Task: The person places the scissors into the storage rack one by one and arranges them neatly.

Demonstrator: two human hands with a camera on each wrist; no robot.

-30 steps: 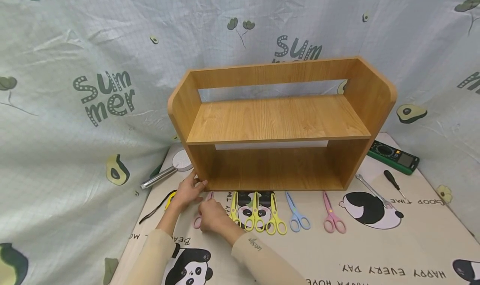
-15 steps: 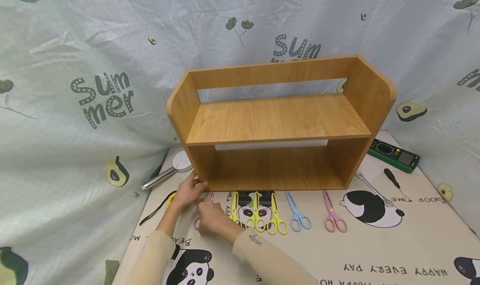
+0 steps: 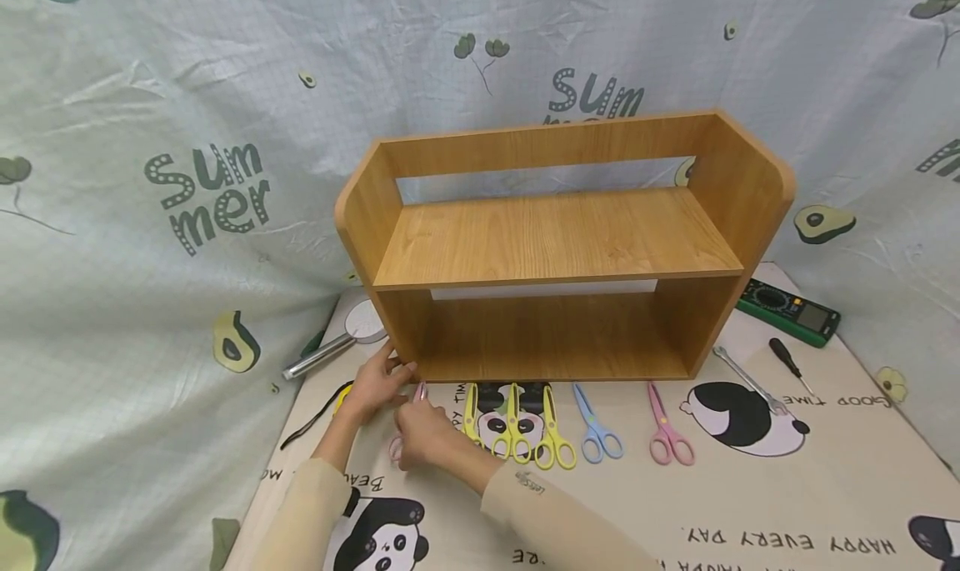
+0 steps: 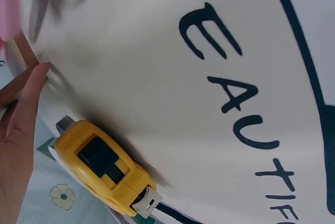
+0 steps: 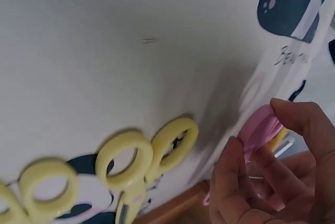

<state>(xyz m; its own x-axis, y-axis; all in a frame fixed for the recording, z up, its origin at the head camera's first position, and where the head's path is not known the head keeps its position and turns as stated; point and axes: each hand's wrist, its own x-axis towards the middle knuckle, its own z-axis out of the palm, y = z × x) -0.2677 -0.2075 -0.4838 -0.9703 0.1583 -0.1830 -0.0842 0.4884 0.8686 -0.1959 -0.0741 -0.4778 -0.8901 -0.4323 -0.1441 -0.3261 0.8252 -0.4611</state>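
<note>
My right hand (image 3: 425,432) pinches a pair of pink scissors (image 5: 257,124) by the handle loops, just in front of the wooden shelf's (image 3: 558,237) left corner. Much of the scissors is hidden behind the fingers; in the right wrist view the loops are raised above the cloth. My left hand (image 3: 377,385) rests against the foot of the shelf's left side panel, one straight finger showing at the wood in the left wrist view. Beside that hand lies a yellow tape measure (image 4: 102,164) with a black strap.
Right of my hands, several yellow scissors (image 3: 512,438), blue scissors (image 3: 597,438) and another pink pair (image 3: 663,438) line the shelf's front. A magnifying glass (image 3: 330,350) lies left. A wrench (image 3: 750,379), screwdriver (image 3: 783,358) and green multimeter (image 3: 789,313) lie right.
My right hand keeps its pinch on the pink scissors and has hardly shifted, while its sleeve moves slightly to the right. My left hand stays at the shelf corner.
</note>
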